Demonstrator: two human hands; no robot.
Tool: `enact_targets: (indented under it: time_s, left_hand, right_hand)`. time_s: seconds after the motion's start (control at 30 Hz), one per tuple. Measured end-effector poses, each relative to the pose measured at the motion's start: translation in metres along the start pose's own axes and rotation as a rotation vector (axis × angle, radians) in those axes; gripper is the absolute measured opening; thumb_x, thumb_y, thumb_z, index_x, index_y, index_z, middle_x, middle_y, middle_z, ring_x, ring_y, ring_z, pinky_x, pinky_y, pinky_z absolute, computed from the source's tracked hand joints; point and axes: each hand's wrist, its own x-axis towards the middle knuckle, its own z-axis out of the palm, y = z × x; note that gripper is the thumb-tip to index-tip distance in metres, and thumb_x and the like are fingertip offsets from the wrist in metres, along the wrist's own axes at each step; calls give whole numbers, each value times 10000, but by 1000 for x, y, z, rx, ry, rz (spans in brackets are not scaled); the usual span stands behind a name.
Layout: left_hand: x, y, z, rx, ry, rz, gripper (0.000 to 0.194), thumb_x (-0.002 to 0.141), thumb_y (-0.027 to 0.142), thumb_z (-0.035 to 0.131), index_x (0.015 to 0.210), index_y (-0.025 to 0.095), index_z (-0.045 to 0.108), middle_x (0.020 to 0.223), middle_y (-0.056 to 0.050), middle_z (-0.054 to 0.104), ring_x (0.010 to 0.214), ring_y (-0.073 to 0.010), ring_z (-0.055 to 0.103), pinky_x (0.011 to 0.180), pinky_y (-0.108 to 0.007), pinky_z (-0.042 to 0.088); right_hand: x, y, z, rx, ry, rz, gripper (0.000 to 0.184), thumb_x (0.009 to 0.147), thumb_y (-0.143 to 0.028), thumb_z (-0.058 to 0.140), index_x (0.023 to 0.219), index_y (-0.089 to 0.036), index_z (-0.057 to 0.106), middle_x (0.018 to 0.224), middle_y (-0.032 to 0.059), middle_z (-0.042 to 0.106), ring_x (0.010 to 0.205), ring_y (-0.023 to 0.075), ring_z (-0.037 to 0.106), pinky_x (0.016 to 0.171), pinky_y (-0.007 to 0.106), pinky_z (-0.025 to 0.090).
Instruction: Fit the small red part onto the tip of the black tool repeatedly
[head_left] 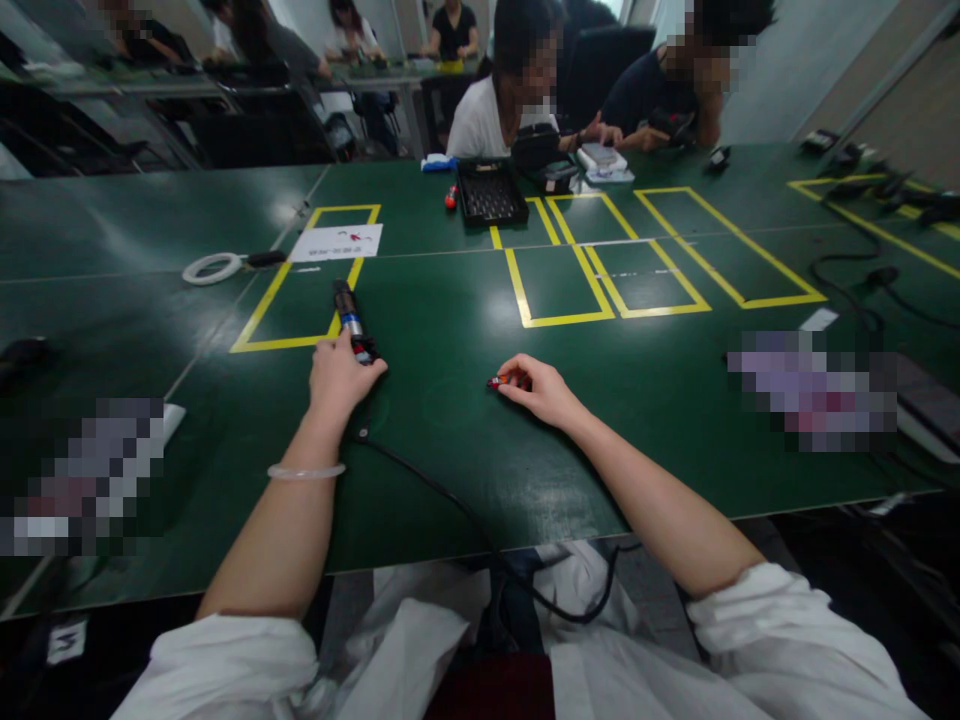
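My left hand (341, 375) is closed around the near end of a black cylindrical tool (346, 305) with silver and blue bands. The tool points away from me, its far end by the corner of a yellow tape outline (281, 345). Something red and black shows beside my left fingertips, too small to name. To the right, my right hand (538, 388) pinches a small red and black piece (495, 382) low over the green table (450, 470). Its fingers cover most of that piece. A black cable (427, 470) starts near my left wrist and runs over the table's front edge.
A printed sheet (336, 242) and a white ring with a black handle (212, 268) lie at left. Farther back are a black tray (491, 195) and a red item (451, 197). More tape outlines (566, 320) mark the right. People sit across the table.
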Motion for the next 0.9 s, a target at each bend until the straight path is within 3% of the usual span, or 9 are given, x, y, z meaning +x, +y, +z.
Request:
enact_targets:
  time_s: [0.23,0.4,0.6,0.9]
  left_hand:
    - [-36,64,17,-72,-62,324,715,794,428,633,1434,160,464,1243,-157,514,1134,-313,545,938,-417,512]
    - [-64,96,24,-169,-108,502,755,801,394,632,1483,170,399,1293,-140,504,1158,-297,533,957,-404,508]
    - [-84,109,24,-229,-137,601,737,812,347,611,1492,169,387,1334,-136,495,1187,-292,520,987,-399,494]
    - [-84,110,23,-237,-163,595,732,818,344,601,1494,173,379,1342,-134,491,1184,-290,520,987,-402,492]
  right_hand:
    - [1,1,-1,-10,10,-12,147,824,-211,638,963,-170,610,791,-5,593,660,114,540,638,251,433]
    - [2,4,-1,-63,56,-40,137,809,-204,651,937,-180,609,822,3,594,690,125,559,648,258,439]
    - [1,7,-1,-84,75,-48,125,802,-180,635,925,-183,615,800,-4,577,671,122,540,643,260,435]
    - [2,5,-2,-38,80,-10,118,797,-226,656,889,-184,595,754,-17,571,636,117,521,629,257,431]
